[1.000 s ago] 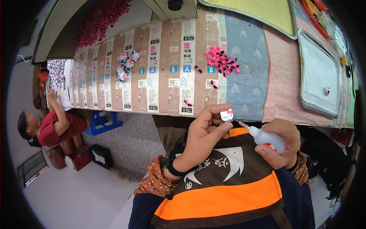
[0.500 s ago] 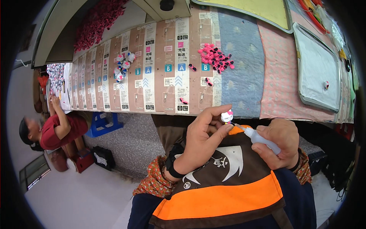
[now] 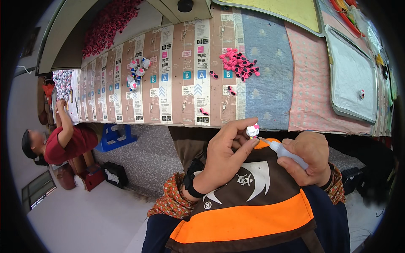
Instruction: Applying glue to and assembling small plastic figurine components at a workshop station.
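Between the thumb and forefinger of my left hand (image 3: 228, 147) is a small white figurine (image 3: 252, 130) with a pink bow. My right hand (image 3: 306, 156) grips a translucent squeeze bottle (image 3: 292, 156) whose thin nozzle points left, its tip close beside the figurine's lower part; whether they touch I cannot tell. Both hands are just off the table's near edge, above my brown and orange apron. On the table ahead lies a heap of small pink and black pieces (image 3: 236, 63), with a few single ones nearer me. A cluster of white and blue figurines (image 3: 137, 74) rests farther left.
A grey tray (image 3: 352, 105) at the right holds one small figurine (image 3: 361, 94). A yellow-lined tray (image 3: 274, 10) sits at the back. Many pink pieces (image 3: 105, 29) are piled at the far left. A co-worker in a red shirt (image 3: 69, 141) sits beside a blue stool (image 3: 114, 137).
The figurine in my left hand has turned slightly, and the nozzle stays beside it. Both hands are nearly where they were. The co-worker's arms have shifted a little.
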Demonstrator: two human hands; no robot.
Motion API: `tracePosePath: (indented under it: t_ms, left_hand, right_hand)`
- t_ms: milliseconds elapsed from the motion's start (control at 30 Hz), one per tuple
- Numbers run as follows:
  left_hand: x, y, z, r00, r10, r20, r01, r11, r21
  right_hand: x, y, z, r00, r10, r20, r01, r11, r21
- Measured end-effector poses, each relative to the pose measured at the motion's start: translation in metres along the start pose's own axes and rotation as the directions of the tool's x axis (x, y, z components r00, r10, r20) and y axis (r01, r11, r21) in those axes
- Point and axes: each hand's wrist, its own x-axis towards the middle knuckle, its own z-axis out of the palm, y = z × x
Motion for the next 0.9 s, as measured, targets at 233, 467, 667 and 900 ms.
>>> tracePosePath:
  t_ms: [233,467,667,900]
  left_hand:
    - [0.0004,-0.0019,0.0003,1.000,0.026,0.009,-0.027,0.999,0.019]
    - [-0.0010,-0.0020,0.0002,0.999,0.027,0.019,-0.027,1.000,0.014]
    - [-0.0015,-0.0017,-0.0016,0.998,-0.040,0.049,0.044,0.996,-0.073]
    - [-0.0033,-0.0022,-0.0032,0.988,-0.128,0.085,0.149,0.935,-0.321]
  right_hand:
    - [0.0005,0.0007,0.0019,1.000,-0.018,-0.006,0.018,1.000,-0.021]
    - [0.0008,0.0002,0.0012,1.000,-0.005,0.027,0.005,1.000,-0.022]
    - [-0.0018,-0.0012,-0.0031,0.998,0.035,0.055,-0.031,0.997,-0.067]
    - [-0.0067,0.0007,-0.0024,0.998,0.015,-0.059,-0.013,1.000,0.021]
